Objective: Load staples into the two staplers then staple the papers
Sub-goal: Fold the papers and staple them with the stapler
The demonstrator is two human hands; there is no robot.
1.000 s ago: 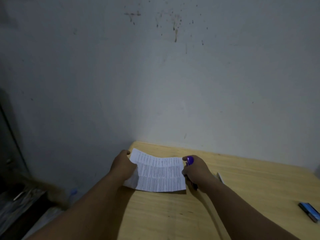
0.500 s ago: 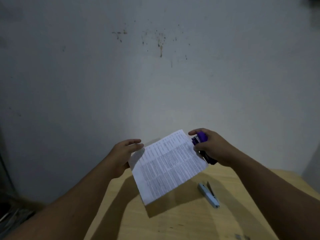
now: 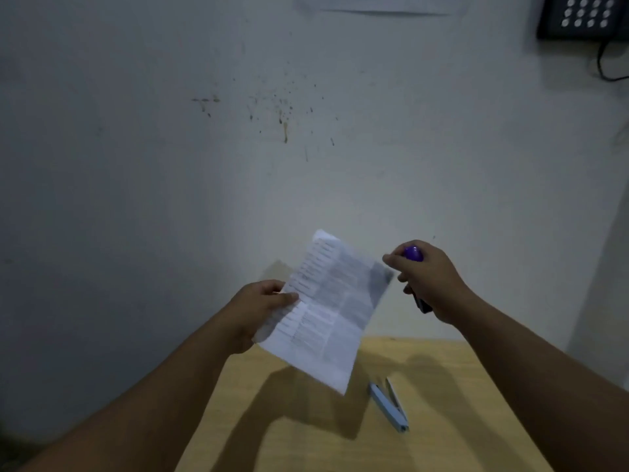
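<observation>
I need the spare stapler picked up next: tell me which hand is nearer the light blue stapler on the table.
Right. The right hand is above the light blue stapler; the left hand is farther left.

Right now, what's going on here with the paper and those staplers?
A person holds printed papers up above the wooden table in the left hand, gripping their left edge. The right hand is closed around a purple stapler, just clear of the papers. A light blue stapler lies hinged open on the table.
</observation>
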